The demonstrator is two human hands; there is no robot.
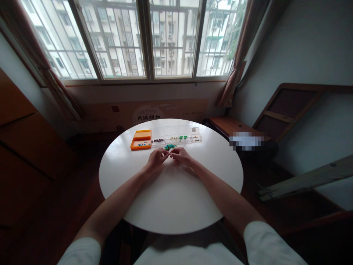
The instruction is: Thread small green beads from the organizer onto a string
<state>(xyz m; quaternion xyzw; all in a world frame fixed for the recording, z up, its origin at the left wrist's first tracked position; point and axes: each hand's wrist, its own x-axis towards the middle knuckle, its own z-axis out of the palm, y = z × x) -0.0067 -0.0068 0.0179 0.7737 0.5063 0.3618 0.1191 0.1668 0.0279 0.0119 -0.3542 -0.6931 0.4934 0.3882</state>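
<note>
My left hand (157,157) and my right hand (180,155) meet over the white round table (171,198), fingertips pinched close together. Whatever lies between the fingers is too small to make out. Just beyond the fingertips is a small heap of green and blue pieces (170,146). An open orange box (134,147) with a few small blue and dark pieces stands past my left hand. To its right runs a row of open clear plastic boxes (171,130), holding dark brown pieces (157,140), pale pieces (174,138) and green pieces (182,138).
A smaller clear box (195,130) with a few bits ends the row on the right. Behind the table a large printed cardboard box (187,106) leans below the window. A wooden bench (234,125) stands to the right, a brown cabinet (24,147) to the left.
</note>
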